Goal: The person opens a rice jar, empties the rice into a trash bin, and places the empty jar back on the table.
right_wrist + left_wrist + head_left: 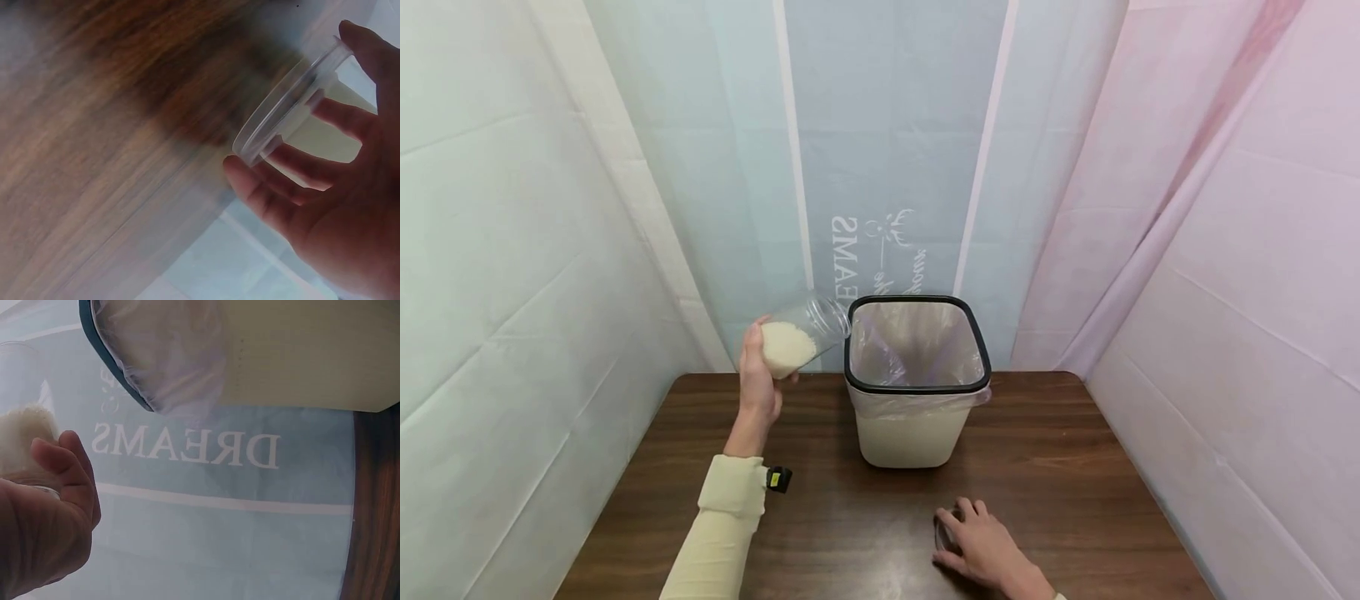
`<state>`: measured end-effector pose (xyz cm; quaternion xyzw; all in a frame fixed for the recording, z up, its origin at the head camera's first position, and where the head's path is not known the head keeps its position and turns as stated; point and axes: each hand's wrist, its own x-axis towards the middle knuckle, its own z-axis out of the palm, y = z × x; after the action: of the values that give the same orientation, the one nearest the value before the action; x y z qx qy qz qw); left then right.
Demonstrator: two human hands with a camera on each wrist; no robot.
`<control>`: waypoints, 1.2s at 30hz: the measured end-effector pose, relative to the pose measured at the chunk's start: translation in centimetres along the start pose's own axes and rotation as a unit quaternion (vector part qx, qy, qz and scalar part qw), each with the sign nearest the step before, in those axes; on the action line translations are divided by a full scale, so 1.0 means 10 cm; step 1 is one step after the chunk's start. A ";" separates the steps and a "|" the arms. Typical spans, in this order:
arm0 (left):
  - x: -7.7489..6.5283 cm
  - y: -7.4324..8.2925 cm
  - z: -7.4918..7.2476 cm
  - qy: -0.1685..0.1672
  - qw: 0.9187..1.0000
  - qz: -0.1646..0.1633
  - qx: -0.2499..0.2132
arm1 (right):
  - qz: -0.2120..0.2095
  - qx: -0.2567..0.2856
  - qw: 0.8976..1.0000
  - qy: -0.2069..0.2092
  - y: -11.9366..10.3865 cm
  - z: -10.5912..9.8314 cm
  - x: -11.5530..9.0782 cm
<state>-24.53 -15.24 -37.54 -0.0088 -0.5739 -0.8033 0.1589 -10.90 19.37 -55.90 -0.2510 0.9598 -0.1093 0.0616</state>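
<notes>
My left hand (pixel 760 375) grips a clear jar (pixel 820 321) by its bottom end, above the table's back left. White grains that look like rice (pixel 787 348) lie in the jar's lower part. The jar is tilted, its mouth pointing right at the near-left rim of a bin (pixel 910 433). In the left wrist view, fingers of the left hand (pixel 50 519) curl against the grain-filled part. Low over the table's front, my right hand (pixel 988 546) holds a clear round lid (pixel 281 106) by its edge, thumb and fingertips spread around the rim.
A black frame (pixel 917 389) tops the cream bin, which has a translucent bag (pixel 917 333) lining it. Below lies a dark wooden table (pixel 820 517). Pale fabric (pixel 895 125) with mirrored lettering hangs behind, and more fabric (pixel 1247 292) encloses both sides.
</notes>
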 end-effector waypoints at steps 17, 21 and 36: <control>0.10 0.01 0.04 -0.038 0.998 -0.011 0.058 | -0.001 -0.046 0.999 0.015 0.03 0.06 -0.02; 0.10 0.06 0.09 -0.048 0.995 -0.015 0.083 | 0.003 -0.046 0.999 0.003 0.03 0.07 -0.05; 0.19 0.11 0.11 -0.061 0.986 0.004 0.153 | 0.010 -0.058 0.998 0.004 -0.02 0.07 -0.10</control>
<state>-26.19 -14.97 -35.73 -0.0355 -0.6986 -0.7033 0.1263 -9.84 19.55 -56.44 -0.2442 0.9672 -0.0541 0.0447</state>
